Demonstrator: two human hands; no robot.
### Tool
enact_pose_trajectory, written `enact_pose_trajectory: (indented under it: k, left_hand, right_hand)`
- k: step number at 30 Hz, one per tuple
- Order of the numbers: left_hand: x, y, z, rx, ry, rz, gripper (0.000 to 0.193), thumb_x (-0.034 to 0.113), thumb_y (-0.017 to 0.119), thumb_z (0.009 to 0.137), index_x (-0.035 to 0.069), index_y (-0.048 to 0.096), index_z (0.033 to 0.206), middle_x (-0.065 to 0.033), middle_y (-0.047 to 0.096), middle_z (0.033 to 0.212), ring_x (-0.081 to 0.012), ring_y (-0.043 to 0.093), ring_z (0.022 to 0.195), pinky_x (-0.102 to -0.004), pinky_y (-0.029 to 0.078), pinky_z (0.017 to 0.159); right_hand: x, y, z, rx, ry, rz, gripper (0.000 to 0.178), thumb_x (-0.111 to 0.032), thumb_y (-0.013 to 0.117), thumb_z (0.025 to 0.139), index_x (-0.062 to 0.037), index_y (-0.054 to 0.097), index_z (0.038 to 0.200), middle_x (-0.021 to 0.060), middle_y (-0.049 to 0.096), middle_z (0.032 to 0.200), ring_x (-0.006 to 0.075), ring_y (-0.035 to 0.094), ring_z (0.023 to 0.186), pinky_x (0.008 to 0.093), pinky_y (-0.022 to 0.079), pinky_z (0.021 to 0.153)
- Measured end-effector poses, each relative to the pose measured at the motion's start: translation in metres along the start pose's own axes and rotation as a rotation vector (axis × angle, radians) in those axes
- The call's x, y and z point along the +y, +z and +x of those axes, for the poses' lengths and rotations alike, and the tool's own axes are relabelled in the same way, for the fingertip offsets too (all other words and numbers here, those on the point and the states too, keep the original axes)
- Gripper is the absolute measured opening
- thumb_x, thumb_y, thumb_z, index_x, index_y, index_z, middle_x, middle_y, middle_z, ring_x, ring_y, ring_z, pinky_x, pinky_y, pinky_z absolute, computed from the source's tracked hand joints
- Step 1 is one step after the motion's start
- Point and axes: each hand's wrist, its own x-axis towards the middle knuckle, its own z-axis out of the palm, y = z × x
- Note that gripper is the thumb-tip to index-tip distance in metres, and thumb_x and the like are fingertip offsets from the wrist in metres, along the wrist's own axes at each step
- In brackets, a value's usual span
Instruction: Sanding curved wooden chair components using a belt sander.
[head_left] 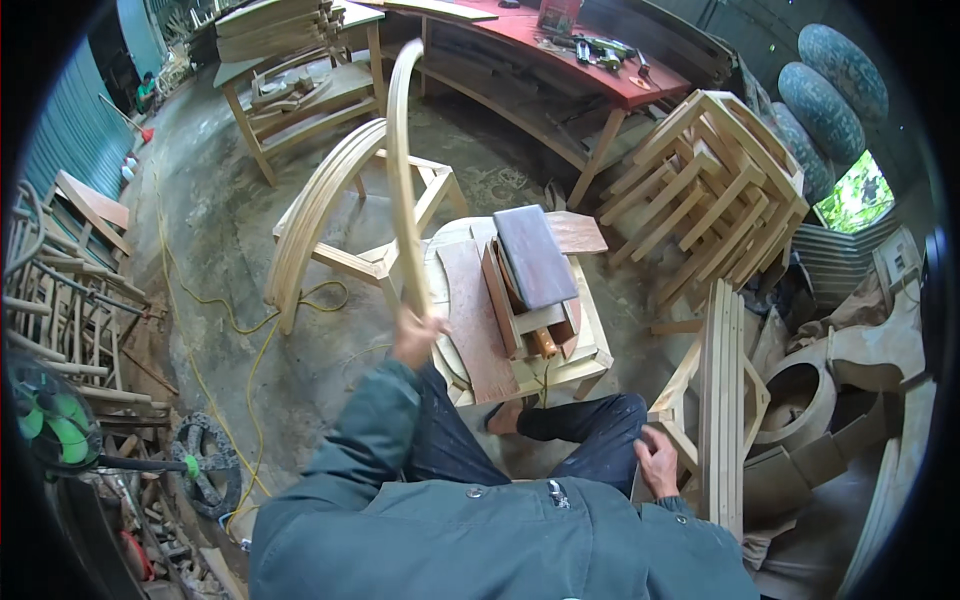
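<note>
My left hand (pixel 415 337) grips the lower end of a long curved wooden strip (pixel 401 150), which stands up and leans slightly to the left. Beside it, a bundle of similar curved strips (pixel 325 215) lies over a light wooden frame (pixel 372 262). In front of my knees, a low wooden work stand (pixel 590 345) carries a flat brown board (pixel 478 325) and a wooden jig with a grey-topped block (pixel 535 255). My right hand (pixel 658 462) is beside my right knee, against a wooden frame (pixel 680 385), its fingers loosely apart and nothing visible in them.
Long straight strips (pixel 722 400) lie across the frame on my right. Stacked wooden frames (pixel 715 190) stand farther back. A red-topped bench (pixel 610 75) with tools crosses the far side. A yellow cable (pixel 185 345) runs over the floor, near a green-bladed fan (pixel 55 420) at left.
</note>
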Motion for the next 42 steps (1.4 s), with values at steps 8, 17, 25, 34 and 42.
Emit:
enact_pose_trajectory:
  k: [8, 17, 25, 34, 42]
  left_hand:
    - [0.151, 0.156, -0.004, -0.131, 0.141, -0.570, 0.030, 0.016, 0.062, 0.103, 0.005, 0.049, 0.127, -0.0033, 0.057, 0.090, -0.0152, 0.063, 0.074, -0.0374, 0.061, 0.074]
    - [0.113, 0.288, -0.140, -0.328, 0.036, -0.566, 0.036, 0.005, 0.067, 0.097, 0.006, 0.043, 0.125, -0.0046, 0.061, 0.087, -0.0154, 0.068, 0.076, -0.0339, 0.058, 0.076]
    - [0.078, 0.275, -0.094, -0.272, -0.126, -0.380, 0.033, 0.009, 0.059, 0.095, -0.003, 0.049, 0.125, -0.0136, 0.066, 0.103, -0.0235, 0.069, 0.092, -0.0405, 0.058, 0.088]
    - [0.037, 0.222, 0.028, -0.169, 0.096, 1.351, 0.086, 0.045, 0.056, 0.096, 0.009, 0.023, 0.166, -0.0214, 0.014, 0.173, -0.0435, -0.002, 0.160, -0.0686, -0.001, 0.124]
    - [0.009, 0.232, 0.040, -0.167, 0.067, 1.454, 0.076, 0.043, 0.039, 0.102, 0.008, 0.020, 0.167, -0.0177, 0.011, 0.174, -0.0454, 0.000, 0.160, -0.0692, -0.001, 0.123]
  right_hand:
    - [-0.171, -0.028, 0.030, -0.059, -0.507, 0.192, 0.083, -0.027, 0.086, 0.083, -0.0031, 0.047, 0.152, 0.0190, 0.060, 0.140, 0.0311, 0.062, 0.123, 0.0411, 0.048, 0.106]
    - [-0.098, -0.066, -0.001, -0.107, -0.361, 0.159, 0.082, -0.026, 0.089, 0.078, -0.0039, 0.051, 0.148, 0.0223, 0.067, 0.125, 0.0406, 0.066, 0.112, 0.0441, 0.053, 0.097]
    - [0.013, -0.080, -0.102, 0.043, -0.224, 0.080, 0.049, -0.028, 0.091, 0.074, -0.0057, 0.068, 0.111, 0.0175, 0.073, 0.094, 0.0375, 0.073, 0.083, 0.0411, 0.058, 0.077]
    - [0.051, -0.091, -0.173, 0.095, -0.301, -0.340, 0.044, -0.033, 0.089, 0.075, -0.0116, 0.069, 0.107, 0.0091, 0.065, 0.077, 0.0288, 0.065, 0.068, 0.0406, 0.044, 0.061]
    - [0.061, -0.101, -0.167, -0.015, -0.272, -0.296, 0.058, -0.029, 0.089, 0.070, -0.0139, 0.069, 0.122, 0.0075, 0.061, 0.076, 0.0276, 0.061, 0.068, 0.0410, 0.043, 0.061]
